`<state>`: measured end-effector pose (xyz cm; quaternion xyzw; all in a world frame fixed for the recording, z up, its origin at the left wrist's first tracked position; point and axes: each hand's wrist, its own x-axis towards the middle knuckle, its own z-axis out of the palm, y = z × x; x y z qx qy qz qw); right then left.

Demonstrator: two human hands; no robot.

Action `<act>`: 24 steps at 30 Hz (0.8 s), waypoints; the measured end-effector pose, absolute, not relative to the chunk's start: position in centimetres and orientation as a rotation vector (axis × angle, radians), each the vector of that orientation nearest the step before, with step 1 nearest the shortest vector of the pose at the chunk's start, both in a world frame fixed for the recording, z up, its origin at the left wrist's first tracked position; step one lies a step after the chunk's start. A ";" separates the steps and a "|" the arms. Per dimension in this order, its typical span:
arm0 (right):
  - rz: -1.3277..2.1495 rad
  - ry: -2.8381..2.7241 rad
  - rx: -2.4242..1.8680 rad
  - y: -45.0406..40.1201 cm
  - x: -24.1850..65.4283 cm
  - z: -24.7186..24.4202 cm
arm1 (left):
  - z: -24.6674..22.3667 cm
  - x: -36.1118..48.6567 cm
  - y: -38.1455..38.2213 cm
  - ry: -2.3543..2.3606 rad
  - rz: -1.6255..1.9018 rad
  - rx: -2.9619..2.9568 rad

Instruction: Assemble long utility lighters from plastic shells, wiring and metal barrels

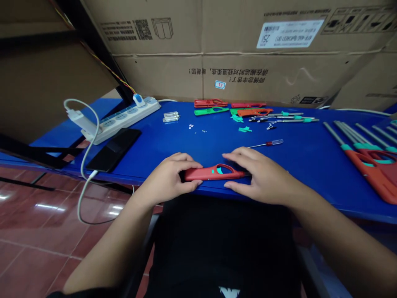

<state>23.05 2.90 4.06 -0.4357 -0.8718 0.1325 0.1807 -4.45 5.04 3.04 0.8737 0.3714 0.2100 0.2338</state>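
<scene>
A red gas lighter (206, 174), with a looped trigger guard and a turquoise trigger, lies lengthwise near the table's front edge. My left hand (170, 176) is closed around its left end, thumb on the near side and fingers on the far side. My right hand (257, 176) surrounds the right end with thumb and fingers spread apart; the dark tip there goes partly out of sight under the palm. Just beyond my right hand lies a screwdriver (273, 142) with a clear and red handle.
Behind lie red, green and orange lighter shells (211, 111), turquoise triggers (245, 129), wired metal rods (297, 120) and silver cylinders (171, 116). Several lighters (369, 165) with long tubes are at right. A phone (114, 149) and power strip (124, 120) sit left. Cardboard (173, 78) stands behind.
</scene>
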 end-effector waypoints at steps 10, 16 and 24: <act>0.725 -2.556 -0.971 6.1 19.5 4.3 | 3.2 -4.2 5.1 1.016 0.525 2.401; 0.660 -2.529 -0.960 5.6 19.4 4.3 | 3.1 -4.1 5.3 1.019 0.532 2.412; 0.705 -2.553 -0.949 6.2 18.9 5.6 | 3.3 -4.3 5.2 0.949 0.572 2.398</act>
